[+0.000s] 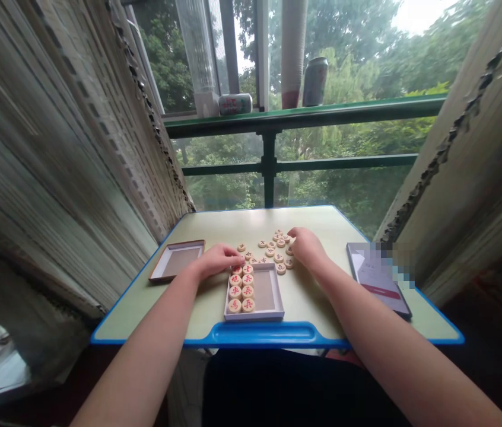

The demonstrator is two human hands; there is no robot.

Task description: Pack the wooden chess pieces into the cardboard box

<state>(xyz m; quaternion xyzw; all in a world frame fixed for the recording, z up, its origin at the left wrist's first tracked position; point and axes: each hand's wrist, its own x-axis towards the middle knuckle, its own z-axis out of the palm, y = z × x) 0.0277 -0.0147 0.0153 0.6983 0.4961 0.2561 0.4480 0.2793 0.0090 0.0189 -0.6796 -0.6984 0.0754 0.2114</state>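
Observation:
Two columns of round wooden Chinese chess pieces with red characters fill the left side of a shallow white box. At the box's far left corner is my left hand, its thumb and fingers closed on a chess piece there. Beyond the box, more chess pieces lie loose and scattered, some touching each other. My right hand is at the right edge of these loose pieces. Its fingers are curled down beside them, and what they hold, if anything, is hidden.
A brown-edged box lid lies at the table's left. On the right is a dark flat case. The table has a blue rim with a front groove. Cans and a tall cup stack stand on the window ledge.

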